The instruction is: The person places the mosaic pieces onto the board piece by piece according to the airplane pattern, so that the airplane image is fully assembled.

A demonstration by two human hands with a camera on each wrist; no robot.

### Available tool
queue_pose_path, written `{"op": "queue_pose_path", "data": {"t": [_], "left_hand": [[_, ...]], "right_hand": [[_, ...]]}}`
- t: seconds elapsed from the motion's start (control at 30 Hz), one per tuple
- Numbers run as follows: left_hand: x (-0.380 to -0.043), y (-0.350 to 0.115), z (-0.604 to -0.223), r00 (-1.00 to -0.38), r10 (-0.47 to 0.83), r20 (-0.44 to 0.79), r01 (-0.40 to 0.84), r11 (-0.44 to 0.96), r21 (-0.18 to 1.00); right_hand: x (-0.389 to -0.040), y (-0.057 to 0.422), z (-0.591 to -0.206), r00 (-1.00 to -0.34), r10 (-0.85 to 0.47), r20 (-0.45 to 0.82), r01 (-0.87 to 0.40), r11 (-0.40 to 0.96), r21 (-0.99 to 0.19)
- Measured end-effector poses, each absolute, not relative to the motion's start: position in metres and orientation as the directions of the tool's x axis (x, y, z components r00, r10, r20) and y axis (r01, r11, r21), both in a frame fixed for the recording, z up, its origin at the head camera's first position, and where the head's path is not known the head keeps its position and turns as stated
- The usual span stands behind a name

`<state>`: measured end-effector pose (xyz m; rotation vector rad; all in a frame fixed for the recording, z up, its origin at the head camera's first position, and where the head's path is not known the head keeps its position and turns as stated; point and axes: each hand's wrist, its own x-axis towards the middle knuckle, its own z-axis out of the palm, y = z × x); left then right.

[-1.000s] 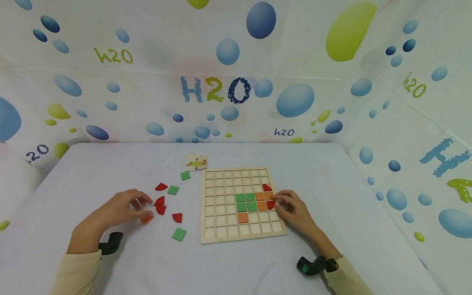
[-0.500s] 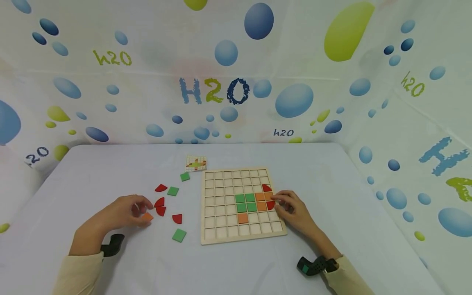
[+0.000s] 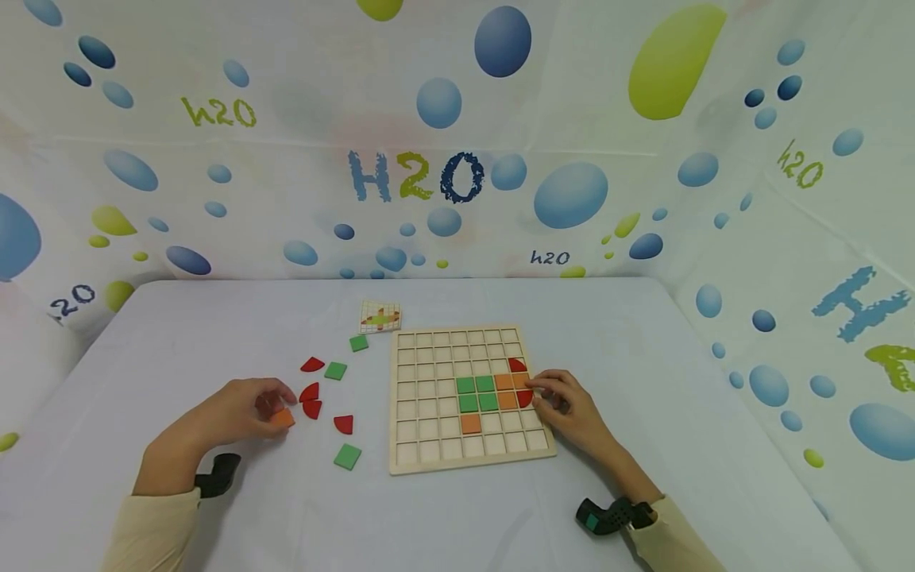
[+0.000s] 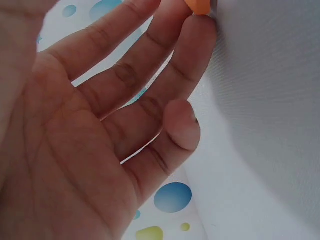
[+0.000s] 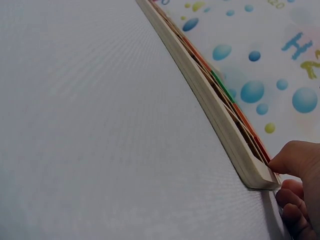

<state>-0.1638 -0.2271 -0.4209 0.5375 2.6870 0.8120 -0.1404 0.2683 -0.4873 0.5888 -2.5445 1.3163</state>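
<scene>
Pinched between the fingertips and thumb of my left hand (image 3: 246, 409) is an orange square tile (image 3: 283, 418), low over the white cloth left of the loose pieces. In the left wrist view a corner of that orange tile (image 4: 200, 6) peeks out at the top, by the fingertips. My right hand (image 3: 572, 409) holds the right rim of a wooden grid board (image 3: 422, 465), thumb and index finger at the edge beside a red quarter-round piece (image 3: 525, 397). Green tiles (image 3: 476, 392) and orange tiles (image 3: 504, 381) fill part of the grid. The right wrist view shows bent fingers (image 5: 295, 200) close against the rim.
Loose red quarter-round pieces (image 3: 311, 409) and green squares (image 3: 347, 455) lie between my left hand and the board. A small pattern card (image 3: 380, 315) is behind the board's far left corner. A printed cloth wall (image 3: 286, 183) rises behind the table.
My left thumb and fingers have closed on the orange tile, which has tilted and shifted slightly. The right hand has stayed in place on the board's rim.
</scene>
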Motion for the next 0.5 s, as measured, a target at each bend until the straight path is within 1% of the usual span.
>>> {"op": "queue_pose_path", "data": {"t": [0.23,0.5], "left_hand": [[-0.1634,-0.2251,-0.4154,-0.903,0.391,-0.179,0.228,0.789,0.571],[-0.1615,-0.222,-0.4119,-0.907,0.39,-0.157,0.238,0.785,0.572]], "right_hand": [[-0.1408,0.2672,-0.4874,-0.898,-0.245,0.365,-0.439,0.527,-0.727],[-0.1412,0.2682,-0.4886,-0.887,-0.248,0.39,-0.462,0.528,-0.713]]}}
